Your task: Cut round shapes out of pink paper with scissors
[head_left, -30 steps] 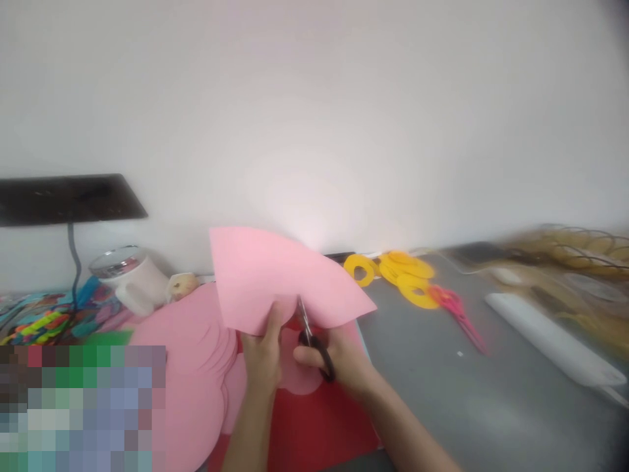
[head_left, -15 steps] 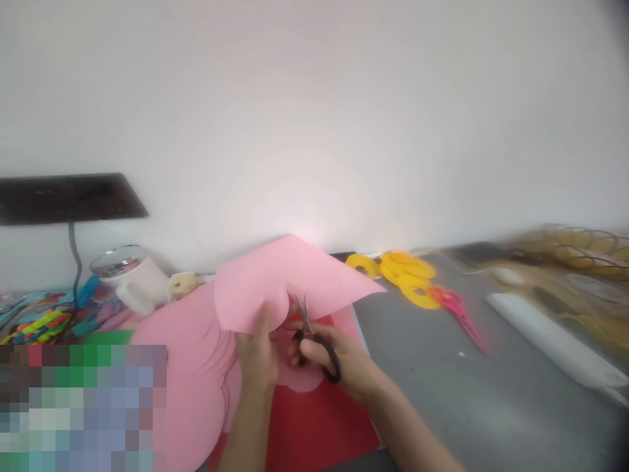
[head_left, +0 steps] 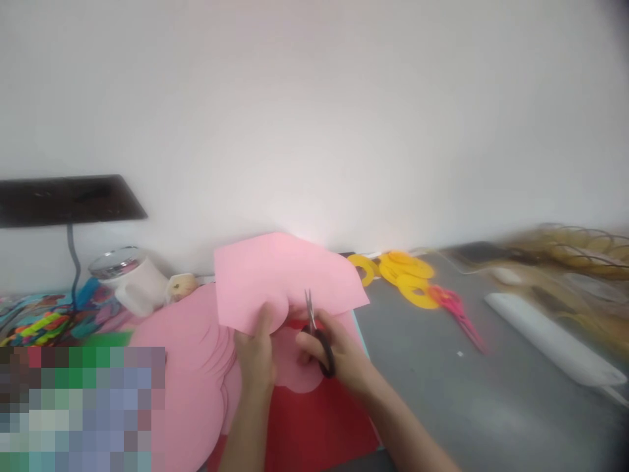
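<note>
A pink paper sheet point(head_left: 295, 269) with a curved cut in its lower edge is held up by my left hand point(head_left: 258, 351), thumb on its near face. My right hand point(head_left: 339, 351) grips black-handled scissors point(head_left: 322, 347), whose narrow blades point up in front of the sheet, right of the curved cut. Below the hands lies a red sheet point(head_left: 319, 426) with a rounded pink paper piece point(head_left: 295, 370) on it. To the left, a pile of rounded pink paper cutouts point(head_left: 181, 373) overlaps in layers.
Yellow paper rings point(head_left: 405, 269) and pink-handled scissors point(head_left: 457, 318) lie on the grey table point(head_left: 417, 393). A long white object point(head_left: 550, 341) is at the right. A white mug point(head_left: 140, 285) and colourful items point(head_left: 44, 324) stand by the wall at the left.
The scissors and my right hand have shifted slightly right and turned more upright, the blades nearly together. The sheet has tilted, its right corner coming lower and further left.
</note>
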Motion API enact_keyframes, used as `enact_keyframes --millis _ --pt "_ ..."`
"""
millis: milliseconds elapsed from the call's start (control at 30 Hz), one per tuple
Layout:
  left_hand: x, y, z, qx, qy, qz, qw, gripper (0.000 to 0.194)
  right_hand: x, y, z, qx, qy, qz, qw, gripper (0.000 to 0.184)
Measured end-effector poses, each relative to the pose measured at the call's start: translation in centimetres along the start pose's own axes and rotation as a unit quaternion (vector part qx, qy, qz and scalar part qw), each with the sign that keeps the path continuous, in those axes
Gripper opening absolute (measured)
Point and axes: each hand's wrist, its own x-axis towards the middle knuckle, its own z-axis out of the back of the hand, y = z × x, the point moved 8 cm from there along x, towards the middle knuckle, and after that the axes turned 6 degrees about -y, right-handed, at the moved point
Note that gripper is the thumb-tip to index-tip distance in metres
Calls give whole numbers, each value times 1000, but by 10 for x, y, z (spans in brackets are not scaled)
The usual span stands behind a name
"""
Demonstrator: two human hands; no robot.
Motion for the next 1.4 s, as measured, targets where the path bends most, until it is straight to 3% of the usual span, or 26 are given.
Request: enact_keyframes --millis 133,267,400,667,900,1067,1400 --pt "-6 -5 0 2 -16 -8 1000 56 0 -8 -1 -9 35 -32 999 43" --pt "-8 -8 -2 -20 -8 22 1000 53 -3 -12 -6 8 90 -67 994 43" --pt "-8 -4 -5 -51 12 86 995 44 -4 -10 -7 6 90 -67 994 44" --pt "-10 -9 -13 -94 29 102 990 41 -4 -7 -3 -5 75 -72 995 49" --pt "-11 -5 -10 -60 39 51 996 56 -1 -1 0 32 48 -39 998 48" --pt "-11 -2 -7 -3 49 9 999 51 0 1 -1 71 46 -1 996 49" --pt "-12 -4 -7 -7 41 -4 999 60 0 5 0 69 44 13 997 49"
